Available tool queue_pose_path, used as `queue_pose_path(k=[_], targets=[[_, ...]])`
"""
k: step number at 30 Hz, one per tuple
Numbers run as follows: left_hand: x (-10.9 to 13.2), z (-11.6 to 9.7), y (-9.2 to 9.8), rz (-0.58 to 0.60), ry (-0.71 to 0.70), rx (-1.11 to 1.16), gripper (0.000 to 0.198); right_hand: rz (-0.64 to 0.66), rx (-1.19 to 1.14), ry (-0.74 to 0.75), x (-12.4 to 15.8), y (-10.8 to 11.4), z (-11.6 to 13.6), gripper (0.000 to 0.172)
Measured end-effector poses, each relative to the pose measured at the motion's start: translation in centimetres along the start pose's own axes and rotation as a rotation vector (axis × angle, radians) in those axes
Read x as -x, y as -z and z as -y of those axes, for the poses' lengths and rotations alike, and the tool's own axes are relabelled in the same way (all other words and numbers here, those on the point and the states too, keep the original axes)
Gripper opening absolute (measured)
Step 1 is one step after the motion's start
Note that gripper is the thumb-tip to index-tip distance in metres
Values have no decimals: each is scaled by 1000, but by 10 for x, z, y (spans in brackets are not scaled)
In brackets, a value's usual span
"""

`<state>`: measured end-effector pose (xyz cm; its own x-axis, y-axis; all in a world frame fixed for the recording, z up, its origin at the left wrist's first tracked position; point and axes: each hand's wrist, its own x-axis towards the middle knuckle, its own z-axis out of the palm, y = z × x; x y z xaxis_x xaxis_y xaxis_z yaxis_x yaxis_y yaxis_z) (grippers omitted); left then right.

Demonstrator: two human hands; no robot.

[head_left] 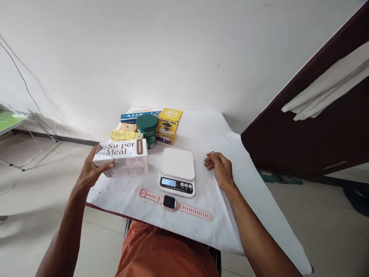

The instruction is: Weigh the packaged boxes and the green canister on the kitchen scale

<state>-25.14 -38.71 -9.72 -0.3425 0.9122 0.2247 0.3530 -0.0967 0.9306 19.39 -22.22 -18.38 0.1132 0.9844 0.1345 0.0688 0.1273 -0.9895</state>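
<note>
My left hand (93, 165) grips the left end of a white "Su-per Meal" box (131, 167), thumb on its near side. The box is just in front of the grouped packages; whether it touches the cloth I cannot tell. My right hand (220, 166) rests on the cloth to the right of a white kitchen scale (178, 165). It holds nothing, its fingers loosely bent. Nothing lies on the scale's plate, and its lit display reads about 120. In front of the scale a pink smartwatch (169, 202) lies with its strap stretched out.
Behind the box stand a green canister (147, 130), a yellow "COME ON" box (168, 127), a flat yellow box (125, 135) and a blue box (131, 117). A white cloth (210, 130) covers the table against the wall. A dark door (325, 130) is at right.
</note>
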Motion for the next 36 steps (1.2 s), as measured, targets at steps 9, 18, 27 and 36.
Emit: queue_pose_path(k=[9, 18, 27, 36], targets=[[-21, 16, -15, 68, -26, -137, 77, -8, -6, 1, 0, -2, 2, 52], [2, 39, -30, -94, 128, -477, 62, 12, 0, 3, 1, -1, -2, 46], [-6, 43, -43, -149, 127, -619, 69, 18, 51, -1, 0, -2, -1, 40], [34, 22, -45, -440, -279, -531, 57, 12, 46, -11, 1, -1, 0, 35]])
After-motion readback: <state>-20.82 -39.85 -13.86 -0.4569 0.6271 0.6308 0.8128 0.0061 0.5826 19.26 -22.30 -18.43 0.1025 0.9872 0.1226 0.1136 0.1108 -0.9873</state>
